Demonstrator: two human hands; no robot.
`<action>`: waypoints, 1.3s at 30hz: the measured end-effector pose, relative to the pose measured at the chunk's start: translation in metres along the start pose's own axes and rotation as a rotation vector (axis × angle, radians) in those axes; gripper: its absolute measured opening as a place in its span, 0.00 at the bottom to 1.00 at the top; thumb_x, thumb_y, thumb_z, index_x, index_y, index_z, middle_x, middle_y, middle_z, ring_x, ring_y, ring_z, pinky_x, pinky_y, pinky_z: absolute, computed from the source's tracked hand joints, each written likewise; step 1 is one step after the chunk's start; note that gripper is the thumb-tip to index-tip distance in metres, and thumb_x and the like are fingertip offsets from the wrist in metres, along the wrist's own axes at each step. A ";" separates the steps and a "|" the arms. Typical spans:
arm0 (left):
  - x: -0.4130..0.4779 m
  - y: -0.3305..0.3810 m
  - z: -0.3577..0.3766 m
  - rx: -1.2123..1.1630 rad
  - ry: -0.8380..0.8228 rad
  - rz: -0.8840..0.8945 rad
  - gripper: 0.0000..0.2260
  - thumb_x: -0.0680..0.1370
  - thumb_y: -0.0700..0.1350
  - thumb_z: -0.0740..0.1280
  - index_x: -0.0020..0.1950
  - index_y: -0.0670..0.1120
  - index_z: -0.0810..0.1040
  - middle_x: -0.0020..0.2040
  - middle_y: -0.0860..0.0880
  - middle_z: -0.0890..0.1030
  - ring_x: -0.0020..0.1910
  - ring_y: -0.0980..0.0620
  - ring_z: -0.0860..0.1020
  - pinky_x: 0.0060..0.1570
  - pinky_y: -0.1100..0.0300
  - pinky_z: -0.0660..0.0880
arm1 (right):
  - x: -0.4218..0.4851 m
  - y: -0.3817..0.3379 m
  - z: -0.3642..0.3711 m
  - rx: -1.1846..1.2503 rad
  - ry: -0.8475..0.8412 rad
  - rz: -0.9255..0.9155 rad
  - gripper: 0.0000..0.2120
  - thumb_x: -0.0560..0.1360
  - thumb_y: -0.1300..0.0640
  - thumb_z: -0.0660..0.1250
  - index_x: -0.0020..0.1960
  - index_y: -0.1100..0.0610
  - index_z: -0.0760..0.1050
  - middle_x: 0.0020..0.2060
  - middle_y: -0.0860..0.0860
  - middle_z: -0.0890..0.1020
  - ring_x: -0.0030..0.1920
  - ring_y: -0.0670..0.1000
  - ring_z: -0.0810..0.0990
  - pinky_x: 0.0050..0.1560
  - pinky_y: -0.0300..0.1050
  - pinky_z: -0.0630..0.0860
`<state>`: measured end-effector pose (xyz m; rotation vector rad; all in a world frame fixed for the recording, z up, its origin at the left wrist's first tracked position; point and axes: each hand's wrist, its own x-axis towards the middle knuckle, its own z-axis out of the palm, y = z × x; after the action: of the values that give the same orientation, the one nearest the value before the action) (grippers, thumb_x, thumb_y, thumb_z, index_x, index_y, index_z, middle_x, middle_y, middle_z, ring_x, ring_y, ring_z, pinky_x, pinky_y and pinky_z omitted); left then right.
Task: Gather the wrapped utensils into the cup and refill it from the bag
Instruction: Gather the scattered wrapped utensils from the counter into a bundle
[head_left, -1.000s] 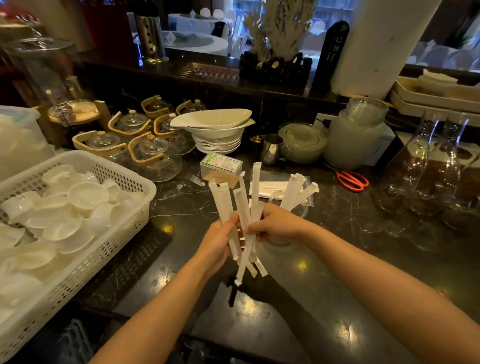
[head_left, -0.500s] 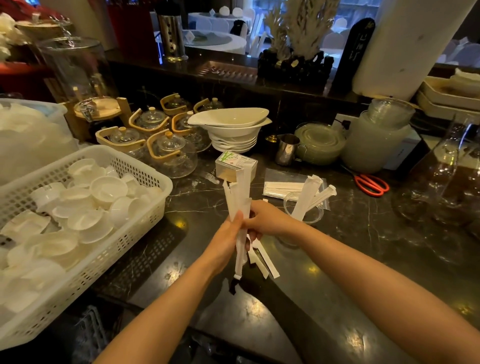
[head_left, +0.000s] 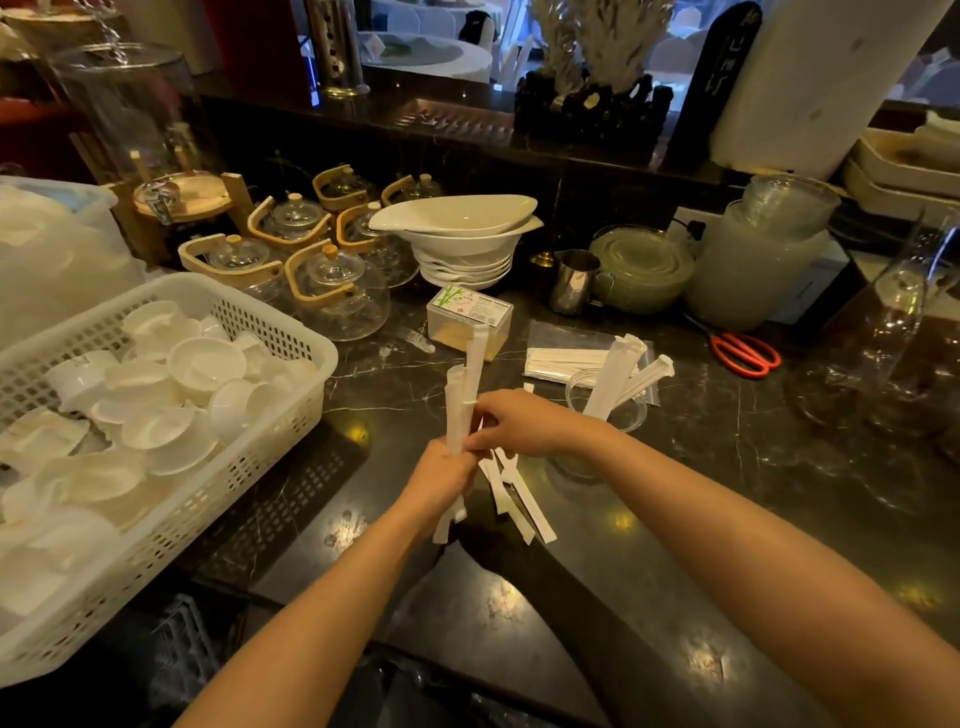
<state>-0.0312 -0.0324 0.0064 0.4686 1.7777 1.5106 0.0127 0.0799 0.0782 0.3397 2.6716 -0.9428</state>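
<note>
Loosely bunched white paper-wrapped utensils (head_left: 462, 400) are clenched upright in the left hand (head_left: 441, 480), pinched by the right hand (head_left: 519, 423), beside the clear glass cup (head_left: 610, 402). Splayed lower wrappers could slip onto the black marble counter (head_left: 727, 467). Bundle count is hidden; the clear plastic bag (head_left: 566, 353) is hard to read.

We see our two forearms bare to the frame edge, no sleeves, and both hands, left (head_left: 441, 475) and right (head_left: 519, 421), ungloved.
</note>
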 end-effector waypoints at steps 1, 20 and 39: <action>0.000 0.000 0.000 -0.035 0.025 -0.014 0.07 0.76 0.45 0.61 0.39 0.47 0.72 0.28 0.51 0.68 0.25 0.58 0.67 0.27 0.67 0.66 | 0.001 0.003 -0.003 0.013 0.019 0.004 0.12 0.73 0.60 0.65 0.56 0.61 0.72 0.39 0.49 0.76 0.33 0.45 0.75 0.34 0.38 0.74; -0.006 -0.008 -0.014 -0.151 0.161 -0.083 0.13 0.76 0.47 0.61 0.33 0.46 0.67 0.25 0.51 0.64 0.19 0.60 0.63 0.25 0.66 0.63 | 0.052 0.047 0.064 -0.115 0.228 0.561 0.42 0.65 0.42 0.71 0.68 0.58 0.56 0.66 0.63 0.63 0.66 0.63 0.62 0.60 0.55 0.70; -0.003 -0.013 -0.016 -0.173 0.129 -0.095 0.11 0.76 0.47 0.61 0.35 0.46 0.66 0.26 0.50 0.63 0.17 0.60 0.64 0.22 0.69 0.63 | 0.049 0.049 0.054 -0.144 0.154 0.527 0.14 0.75 0.65 0.60 0.60 0.66 0.70 0.58 0.62 0.77 0.57 0.60 0.76 0.52 0.51 0.74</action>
<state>-0.0386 -0.0483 -0.0045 0.2021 1.7218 1.6417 -0.0078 0.0891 -0.0069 1.0524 2.5504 -0.5761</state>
